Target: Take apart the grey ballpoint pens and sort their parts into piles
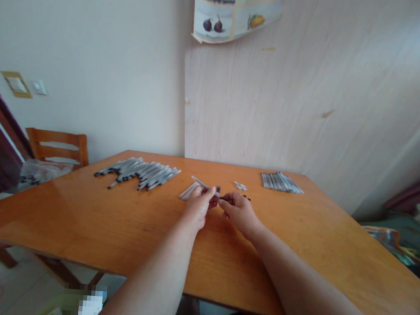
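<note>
Over the middle of the table my left hand [202, 200] is closed around a pen [200, 181] with a pale, see-through barrel, which slants up to the left. The fingers of my right hand [238, 207] are pinched on the dark end of this same pen, close to my left fingertips. Just behind my left hand lie a few pale pen barrels [188, 191]. Small clear caps or short pieces [240, 185] sit beyond my right hand. Small black parts [246, 198] show partly behind my right hand.
A broad pile of clear pens with black ends [139, 171] spreads at the back left of the wooden table [145, 235]. At the back right is a neat row of pens [281, 181]. A wooden chair [58, 145] with a plastic bag [37, 173] stands left.
</note>
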The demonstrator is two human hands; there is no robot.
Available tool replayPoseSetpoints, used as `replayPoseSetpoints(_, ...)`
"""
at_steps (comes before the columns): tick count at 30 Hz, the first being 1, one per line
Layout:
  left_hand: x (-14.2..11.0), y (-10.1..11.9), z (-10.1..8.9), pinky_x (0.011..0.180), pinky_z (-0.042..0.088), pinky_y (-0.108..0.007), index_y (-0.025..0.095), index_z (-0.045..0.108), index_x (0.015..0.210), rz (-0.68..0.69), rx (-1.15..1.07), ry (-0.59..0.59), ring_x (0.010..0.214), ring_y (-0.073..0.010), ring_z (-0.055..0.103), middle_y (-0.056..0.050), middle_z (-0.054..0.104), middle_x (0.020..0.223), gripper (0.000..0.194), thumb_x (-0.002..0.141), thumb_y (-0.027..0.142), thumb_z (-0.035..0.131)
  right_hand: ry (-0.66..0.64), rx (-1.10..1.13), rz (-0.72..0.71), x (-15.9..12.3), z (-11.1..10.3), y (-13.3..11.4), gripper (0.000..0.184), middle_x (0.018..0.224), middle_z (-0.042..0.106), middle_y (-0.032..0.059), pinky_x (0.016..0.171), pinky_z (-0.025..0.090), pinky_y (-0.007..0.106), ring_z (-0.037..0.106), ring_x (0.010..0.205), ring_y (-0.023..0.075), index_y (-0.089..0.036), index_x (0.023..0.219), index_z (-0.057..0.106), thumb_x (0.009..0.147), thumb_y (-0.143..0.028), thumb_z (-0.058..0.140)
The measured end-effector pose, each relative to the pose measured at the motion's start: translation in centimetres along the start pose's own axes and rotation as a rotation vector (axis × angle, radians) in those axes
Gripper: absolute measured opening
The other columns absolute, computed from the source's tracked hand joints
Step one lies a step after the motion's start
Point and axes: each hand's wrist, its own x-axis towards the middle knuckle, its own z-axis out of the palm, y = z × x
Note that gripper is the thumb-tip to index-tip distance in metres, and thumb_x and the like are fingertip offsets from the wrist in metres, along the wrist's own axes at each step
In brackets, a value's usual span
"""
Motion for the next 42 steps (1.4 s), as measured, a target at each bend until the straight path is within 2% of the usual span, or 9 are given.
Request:
replayPoseSetpoints(5,0.16,-0.16,-0.09,0.058,0.048,-0.023,0.017,0.053,0.084,-0.002,0.008,-0.008,0.064,-0.0132,0.064,-0.004,0.068,0.077,0.036,0.068,0.039,0.076,-0.03,0.029,0.039,-0.13,0.07,-0.52,0.026,0.065,0.059,0.0002,0.045,0.038,0.021,0.05,0.047,0.0087,-0.016,0.076,0.055,0.085,-0.041,0.05)
replayPoseSetpoints(11,-0.06,0.0,0.06,0.056,0.047,-0.022,0.018,0.052,0.084,-0.013,0.021,0.001,0.063,-0.0129,0.064,-0.003,0.068,0.075,0.033,0.071,0.038,0.074,0.009,-0.023,0.005,-0.02,-0.14,-0.47,0.016,0.065,0.058,-0.0015,0.048,0.04,0.021,0.052,0.05,0.0088,-0.016,0.079,0.057,0.081,-0.033,0.056)
replayPoseSetpoints(24,-0.13,0.1,0.28,0.052,0.047,-0.021,0.018,0.051,0.085,-0.038,0.026,0.007,0.06,-0.014,0.066,-0.003,0.066,0.073,0.033,0.072,0.038,0.073,0.043,-0.126,-0.058,0.27,-0.31,-0.13,0.009,0.058,0.057,-0.0024,0.047,0.04,0.022,0.054,0.048,0.0107,-0.017,0.08,0.059,0.077,-0.025,0.057)
replayPoseSetpoints(33,-0.03,0.05,0.2,0.053,0.048,-0.021,0.018,0.05,0.086,-0.038,0.016,0.014,0.061,-0.0148,0.067,-0.003,0.067,0.071,0.029,0.077,0.037,0.07,0.043,-0.212,-0.108,0.32,-0.53,0.21,0.009,0.058,0.059,-0.0018,0.047,0.039,0.023,0.055,0.049,0.0118,-0.017,0.082,0.059,0.078,-0.025,0.057)
replayPoseSetpoints(42,-0.11,0.22,0.3,0.055,0.049,-0.021,0.018,0.049,0.084,-0.036,-0.063,0.026,0.063,-0.0148,0.068,-0.004,0.068,0.07,0.024,0.078,0.03,0.069,0.041,-0.187,-0.091,0.26,-0.64,0.16,0.012,0.064,0.061,-0.0005,0.048,0.042,0.023,0.057,0.05,0.0114,-0.017,0.084,0.06,0.077,-0.027,0.057)
